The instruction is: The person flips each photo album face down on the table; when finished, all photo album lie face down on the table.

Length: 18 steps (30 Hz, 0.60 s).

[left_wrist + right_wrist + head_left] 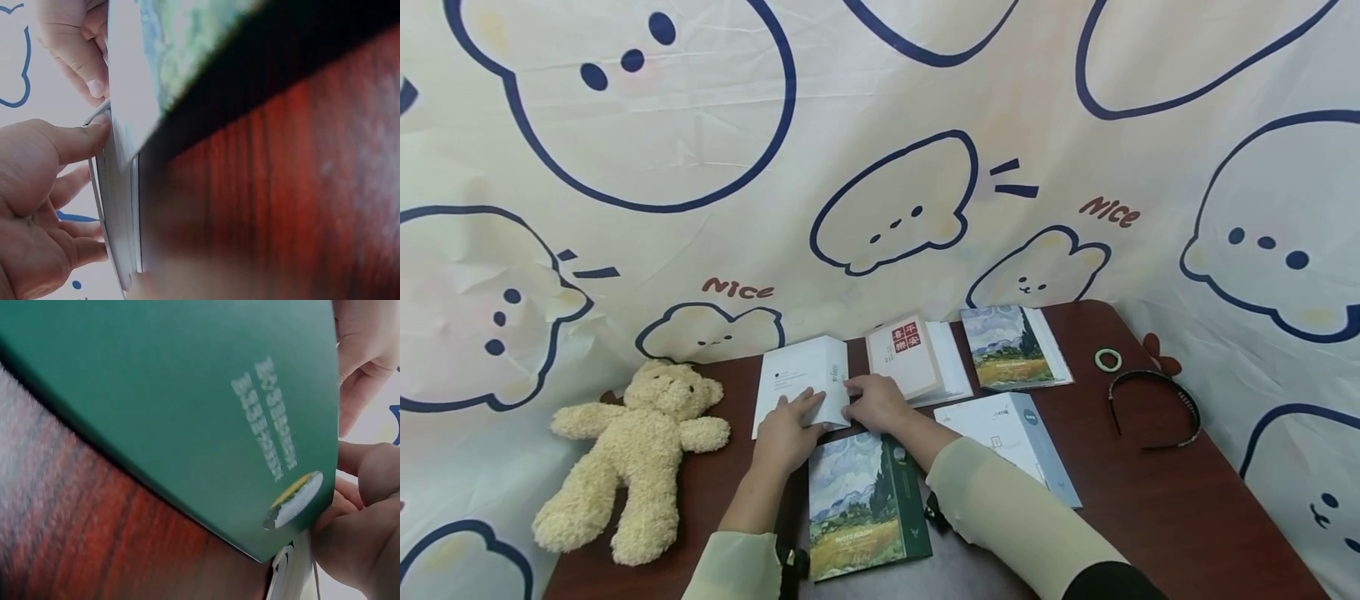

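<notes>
A white book (797, 379) with small print on its cover lies at the back of the table. My left hand (788, 433) rests on its front part, fingers spread over the cover; in the left wrist view its thumb touches the near edge. At the book's right side, my right hand (876, 403) pinches the edge with bent fingers, partly hidden in the right wrist view by a green spine (187, 412). That spine belongs to a photo album (857, 508) with a painted landscape cover, lying just nearer than both hands.
A cream teddy bear (643, 458) lies at the left. Behind and right are a beige-covered book (904, 358), another landscape album (1009, 350) and a white-and-blue box (1011, 437). A green ring (1107, 360) and black headband (1153, 375) lie on the right. A printed curtain (880, 100) hangs behind.
</notes>
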Each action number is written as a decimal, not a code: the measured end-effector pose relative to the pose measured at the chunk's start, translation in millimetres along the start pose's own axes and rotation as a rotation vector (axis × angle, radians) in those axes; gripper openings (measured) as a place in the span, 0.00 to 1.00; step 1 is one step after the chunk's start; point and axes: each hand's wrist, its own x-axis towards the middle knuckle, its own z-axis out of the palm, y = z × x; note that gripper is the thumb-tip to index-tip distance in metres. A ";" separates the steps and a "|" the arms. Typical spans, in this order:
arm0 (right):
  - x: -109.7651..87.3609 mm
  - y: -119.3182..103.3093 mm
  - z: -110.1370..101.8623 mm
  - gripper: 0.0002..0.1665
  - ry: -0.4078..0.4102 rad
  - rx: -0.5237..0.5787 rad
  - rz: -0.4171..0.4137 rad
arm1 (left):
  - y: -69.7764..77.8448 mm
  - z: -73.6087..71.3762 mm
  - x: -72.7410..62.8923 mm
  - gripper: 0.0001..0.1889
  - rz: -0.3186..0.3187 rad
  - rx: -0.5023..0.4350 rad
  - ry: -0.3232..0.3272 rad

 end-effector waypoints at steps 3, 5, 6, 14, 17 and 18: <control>-0.4 1.5 -3.9 0.29 -0.008 0.031 -0.003 | -0.4 -0.6 0.6 0.29 -0.004 -0.012 -0.005; -1.5 1.5 -7.3 0.29 -0.014 0.056 -0.005 | -0.5 -1.6 1.0 0.29 -0.004 -0.022 -0.012; -2.5 1.2 -9.1 0.29 -0.018 0.066 -0.007 | -0.2 -2.4 1.0 0.29 -0.003 -0.029 -0.018; -8.5 0.1 -20.5 0.29 -0.043 0.129 -0.010 | 7.1 -8.7 -0.7 0.29 0.036 -0.097 -0.050; -9.5 1.0 -23.7 0.30 -0.050 0.131 -0.012 | 13.2 -9.5 -1.6 0.29 0.052 -0.128 -0.046; -9.9 1.4 -24.7 0.30 -0.051 0.130 -0.013 | 15.4 -9.5 -2.0 0.29 0.054 -0.141 -0.042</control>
